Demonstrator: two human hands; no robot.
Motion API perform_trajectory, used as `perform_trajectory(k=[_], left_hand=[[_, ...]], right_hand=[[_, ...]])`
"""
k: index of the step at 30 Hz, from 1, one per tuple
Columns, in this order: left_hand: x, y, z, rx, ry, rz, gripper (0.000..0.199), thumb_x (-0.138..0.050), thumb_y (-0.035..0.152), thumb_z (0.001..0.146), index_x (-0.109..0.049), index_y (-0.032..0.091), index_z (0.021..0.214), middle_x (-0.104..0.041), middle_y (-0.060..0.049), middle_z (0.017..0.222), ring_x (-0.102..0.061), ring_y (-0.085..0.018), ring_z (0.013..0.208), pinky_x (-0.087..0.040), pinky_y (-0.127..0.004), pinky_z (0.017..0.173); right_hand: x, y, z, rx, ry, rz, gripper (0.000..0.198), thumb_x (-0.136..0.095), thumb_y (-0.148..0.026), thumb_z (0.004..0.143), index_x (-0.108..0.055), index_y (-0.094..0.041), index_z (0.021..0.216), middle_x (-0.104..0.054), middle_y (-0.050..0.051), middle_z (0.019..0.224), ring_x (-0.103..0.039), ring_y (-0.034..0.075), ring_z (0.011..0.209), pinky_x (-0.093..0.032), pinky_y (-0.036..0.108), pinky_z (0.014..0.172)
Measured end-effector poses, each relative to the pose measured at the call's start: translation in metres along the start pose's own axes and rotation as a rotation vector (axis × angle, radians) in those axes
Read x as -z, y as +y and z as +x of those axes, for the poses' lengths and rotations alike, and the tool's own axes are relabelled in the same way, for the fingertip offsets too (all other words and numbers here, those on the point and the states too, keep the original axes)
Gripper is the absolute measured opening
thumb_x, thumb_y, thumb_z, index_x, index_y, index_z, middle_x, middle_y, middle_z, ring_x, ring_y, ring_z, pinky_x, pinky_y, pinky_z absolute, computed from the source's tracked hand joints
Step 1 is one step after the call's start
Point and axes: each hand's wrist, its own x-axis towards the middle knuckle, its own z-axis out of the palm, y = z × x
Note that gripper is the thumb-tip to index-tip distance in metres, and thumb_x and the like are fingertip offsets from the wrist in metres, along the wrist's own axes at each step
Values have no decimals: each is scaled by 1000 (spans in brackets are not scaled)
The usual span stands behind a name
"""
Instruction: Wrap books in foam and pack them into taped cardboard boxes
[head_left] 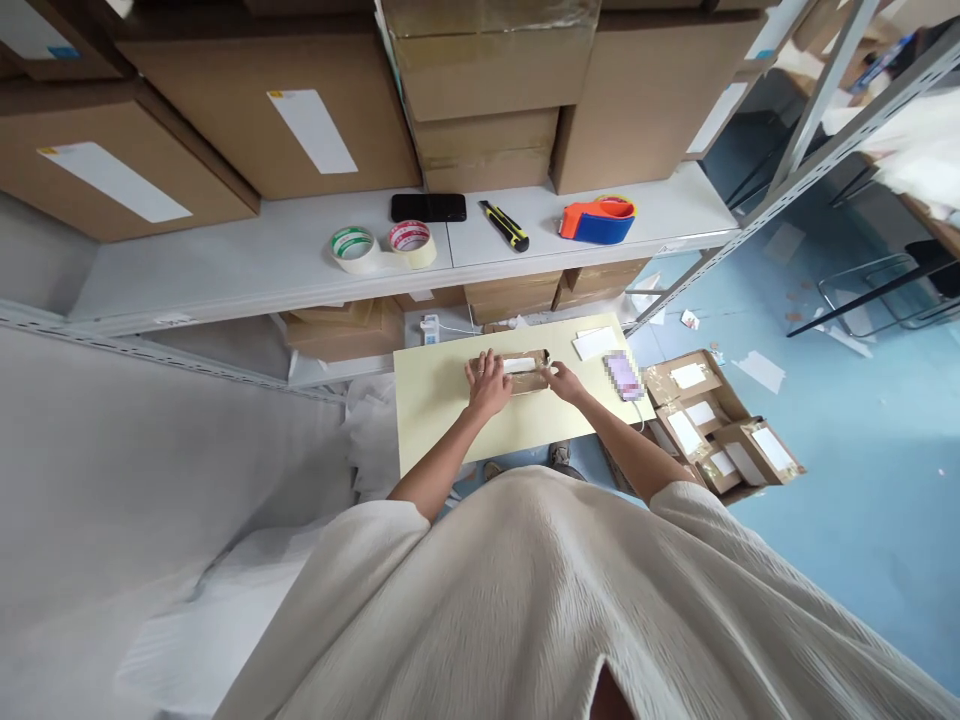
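Note:
A small cardboard box (531,382) with a white label (519,366) on top lies on the pale yellow table (435,430). My left hand (489,384) rests over the box's left end, fingers spread out and pressing on it. At the opposite end, my right hand (564,382) has its thumb and fingers pinched together at the box's edge. Something shiny, like clear tape, shows there, but what lies between those fingers is too small to make out. White paper slips (595,343) and a phone with a blurred screen (624,375) lie to the right.
Above the table, a grey shelf (285,250) bears large cartons (277,110), tape rolls (412,244), a black phone (428,207), a yellow-black utility knife (505,226) and an orange-blue tape dispenser (598,220). On the right floor stands an open carton (660,378) holding several small labelled boxes.

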Motion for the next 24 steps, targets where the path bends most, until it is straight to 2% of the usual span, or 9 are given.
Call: perform_trajectory(k=[2,4,7,10,15,20,24], left_hand=[[0,10,6,-6,0,8,67,-48,30,110,-51,21,176,-32,-16,191,-16,-37,181,3,-70,144],[-1,27,12,-6,5,17,65,-48,28,110,-53,23,174,-35,-15,190,-18,-36,181,1,-70,145],[-5,62,21,-39,20,27,59,-48,28,111,-59,26,169,-40,-13,188,-23,-35,179,-4,-69,145],[-16,103,29,-130,31,31,56,-48,26,111,-62,28,165,-47,-12,184,-33,-33,176,-11,-66,146],[-50,160,39,-181,-21,-27,54,-48,24,111,-64,28,163,-53,-11,179,-48,-29,167,-29,-54,143],[-96,180,41,-24,-103,-164,50,-52,23,109,-68,26,156,-62,-12,171,-55,-30,162,-43,-52,135],[-123,179,37,79,-121,-237,47,-55,22,107,-70,26,152,-64,-11,168,-57,-30,160,-44,-51,136]], right_hand=[[14,11,7,-6,-29,49,76,-46,-77,112,-61,-18,157,-83,16,127,-81,30,106,-62,40,100],[32,25,16,-1,-45,38,73,-42,-72,115,-63,-16,157,-83,17,128,-81,29,106,-61,39,99],[63,52,33,28,-42,-92,56,-57,-57,113,-72,-15,147,-81,19,137,-79,31,121,-60,37,102],[90,79,53,48,-32,-227,43,-67,-44,109,-78,-17,139,-79,19,143,-76,32,129,-59,35,104],[123,109,86,95,-26,-467,49,-65,-41,107,-75,-19,150,-67,19,161,-66,37,145,-56,45,115],[141,118,122,293,-74,-665,56,-61,-31,106,-68,-22,161,-55,16,176,-53,41,155,-48,55,125],[140,116,148,465,-110,-791,62,-61,-31,106,-61,-21,167,-44,16,184,-42,43,163,-37,61,132]])
